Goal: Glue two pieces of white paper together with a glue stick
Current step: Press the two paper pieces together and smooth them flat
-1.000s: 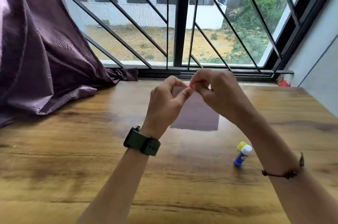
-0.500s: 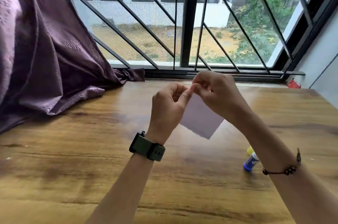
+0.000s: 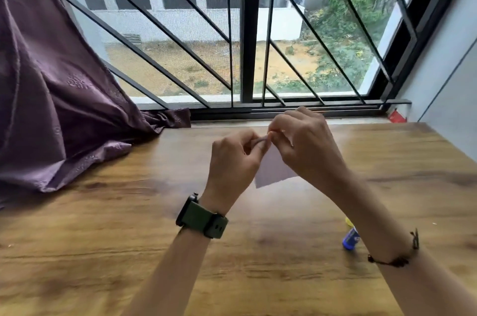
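A small piece of white paper (image 3: 272,171) hangs tilted above the wooden table (image 3: 103,238), mostly hidden behind my hands. My left hand (image 3: 232,166) and my right hand (image 3: 304,148) both pinch its top edge, fingertips touching each other there. Whether it is one sheet or two pressed together cannot be told. The glue stick (image 3: 350,237), blue with a yellow end, lies on the table to the right, partly behind my right forearm. A green watch sits on my left wrist, a dark cord bracelet on my right.
A purple curtain (image 3: 51,109) drapes onto the table's far left corner. A barred window (image 3: 247,32) runs along the far edge. A grey wall (image 3: 451,70) stands at the right, with a small red object (image 3: 396,117) on the sill.
The paper has swung from lying flat-looking to hanging tilted from my pinching fingers, its lower corner now pointing left. Both hands stay together at its top edge; the view shifted slightly.
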